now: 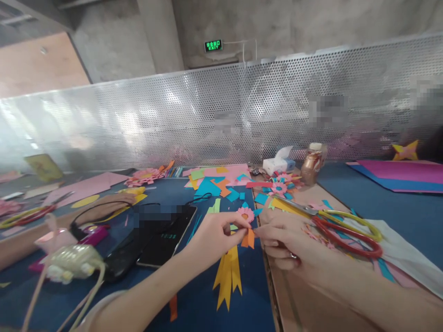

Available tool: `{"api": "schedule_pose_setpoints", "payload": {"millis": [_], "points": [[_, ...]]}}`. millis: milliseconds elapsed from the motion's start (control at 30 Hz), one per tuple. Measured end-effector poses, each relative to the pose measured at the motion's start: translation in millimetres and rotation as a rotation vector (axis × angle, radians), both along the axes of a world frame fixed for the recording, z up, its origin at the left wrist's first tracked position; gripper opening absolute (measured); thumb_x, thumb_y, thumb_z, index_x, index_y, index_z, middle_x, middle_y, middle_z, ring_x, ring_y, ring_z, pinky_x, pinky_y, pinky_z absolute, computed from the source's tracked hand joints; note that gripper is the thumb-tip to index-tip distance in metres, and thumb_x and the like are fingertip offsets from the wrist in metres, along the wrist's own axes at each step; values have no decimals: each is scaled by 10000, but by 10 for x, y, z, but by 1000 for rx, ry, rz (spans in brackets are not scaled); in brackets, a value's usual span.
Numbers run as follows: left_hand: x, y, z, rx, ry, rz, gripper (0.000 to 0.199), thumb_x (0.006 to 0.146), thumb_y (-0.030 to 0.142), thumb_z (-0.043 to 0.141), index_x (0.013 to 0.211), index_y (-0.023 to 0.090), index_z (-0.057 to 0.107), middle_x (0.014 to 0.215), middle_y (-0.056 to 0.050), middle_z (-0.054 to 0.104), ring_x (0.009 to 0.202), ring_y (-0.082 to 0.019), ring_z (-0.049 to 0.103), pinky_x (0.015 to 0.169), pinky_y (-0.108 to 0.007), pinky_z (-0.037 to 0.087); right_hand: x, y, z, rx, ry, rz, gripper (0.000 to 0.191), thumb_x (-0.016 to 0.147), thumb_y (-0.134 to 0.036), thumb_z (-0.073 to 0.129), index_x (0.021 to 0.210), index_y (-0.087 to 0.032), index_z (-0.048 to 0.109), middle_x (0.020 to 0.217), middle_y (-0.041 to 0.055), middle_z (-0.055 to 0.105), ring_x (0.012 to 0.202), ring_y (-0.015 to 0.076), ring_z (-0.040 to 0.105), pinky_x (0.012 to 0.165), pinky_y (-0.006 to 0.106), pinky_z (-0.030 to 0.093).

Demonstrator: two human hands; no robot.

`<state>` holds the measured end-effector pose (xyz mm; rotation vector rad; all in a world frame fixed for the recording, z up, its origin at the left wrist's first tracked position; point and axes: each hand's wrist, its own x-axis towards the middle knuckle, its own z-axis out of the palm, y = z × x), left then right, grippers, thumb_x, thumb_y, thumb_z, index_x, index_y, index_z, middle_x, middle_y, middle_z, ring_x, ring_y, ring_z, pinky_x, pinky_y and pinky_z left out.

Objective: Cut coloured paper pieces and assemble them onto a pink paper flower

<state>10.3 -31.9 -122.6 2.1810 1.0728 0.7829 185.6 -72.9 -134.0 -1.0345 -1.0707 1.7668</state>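
My left hand (pixel 218 235) pinches a small pink paper flower (pixel 245 214) between thumb and index finger. Blue paper points stick out behind the flower, and an orange paper strip (pixel 248 239) hangs below it. Close on the right, my right hand (pixel 284 237) has its fingers curled at the orange strip's edge; whether it grips anything is too small to tell. Yellow ribbon-like strips with notched ends (pixel 228 276) lie on the blue table under my left hand. Scissors with yellow and red handles (pixel 349 233) rest just beyond my right hand.
A phone (pixel 168 237) and a black case lie left of my left arm. Colored paper scraps (pixel 207 186), a tissue box (pixel 278 165) and a brown bottle (pixel 312 163) stand or lie farther back. Another person's hand (pixel 112 203) rests at left, near cables.
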Motion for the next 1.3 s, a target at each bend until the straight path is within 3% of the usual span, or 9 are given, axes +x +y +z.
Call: {"api": "schedule_pose_setpoints", "payload": {"millis": [333, 567, 867, 1100, 1300], "points": [[-1, -3, -8, -27, 5, -5, 152, 728, 222, 543, 792, 184, 675, 410, 80, 369, 356, -49, 307, 394, -174, 258, -34, -101, 171, -22, -34, 30, 354, 656, -296, 674, 608, -183, 343, 478, -107, 170, 413, 23, 96, 385, 210, 27], [-6, -16, -12, -106, 16, -29, 164, 712, 205, 533, 802, 174, 667, 426, 82, 360, 359, -44, 328, 385, -160, 299, -43, -111, 151, -1, -59, 33, 304, 714, -273, 634, 611, -177, 365, 461, -106, 180, 410, 25, 99, 393, 209, 37], [-8, 4, -32, -272, -36, -93, 129, 713, 234, 518, 776, 166, 608, 559, 50, 474, 408, -47, 365, 348, -142, 344, -42, -91, 101, 60, -146, -1, 264, 772, -304, 588, 648, -173, 396, 437, -107, 218, 402, 25, 115, 396, 207, 56], [-50, 37, -60, -246, -3, -134, 152, 700, 218, 533, 804, 174, 634, 689, 32, 583, 472, -46, 423, 425, -152, 352, -16, -19, -91, 104, -251, -18, 244, 742, -372, 604, 684, -166, 486, 397, -117, 260, 333, 10, 145, 345, 199, 87], [-64, 65, -100, -269, 38, -130, 153, 702, 254, 535, 787, 170, 630, 664, 24, 583, 492, -64, 442, 417, -156, 345, -54, -63, -33, 87, -349, -96, 165, 770, -327, 559, 751, -172, 504, 403, -114, 284, 330, 16, 194, 343, 187, 101]]}}
